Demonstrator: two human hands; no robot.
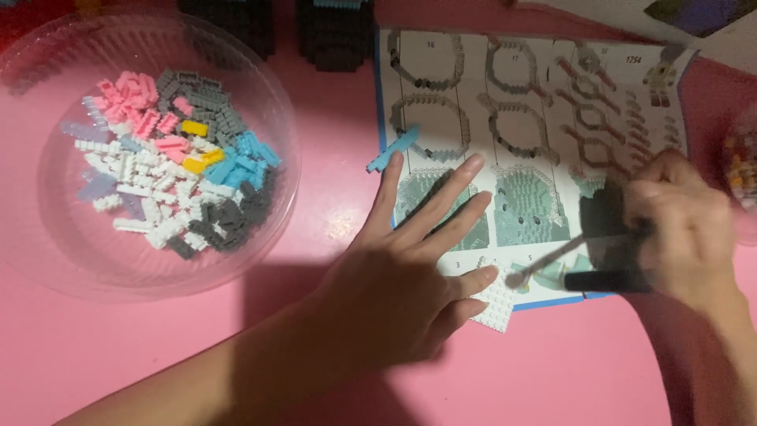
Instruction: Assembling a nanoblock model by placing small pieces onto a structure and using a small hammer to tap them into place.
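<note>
My left hand (410, 268) lies flat with fingers spread on the lower left corner of a printed instruction sheet (528, 102). Its thumb touches a small white studded brick plate (495, 306) at the sheet's bottom edge. A light blue brick piece (392, 150) lies just beyond my fingertips at the sheet's left edge. My right hand (686, 229) grips a dark blurred tool (607, 252) with a thin grey tip pointing toward the white plate.
A clear round bowl (47, 237) at the left holds several small white, pink, grey, blue and yellow bricks. Dark block builds (335, 31) stand at the top edge. Another clear container (741, 170) shows at the right edge. Pink tabletop (552, 371) lies below.
</note>
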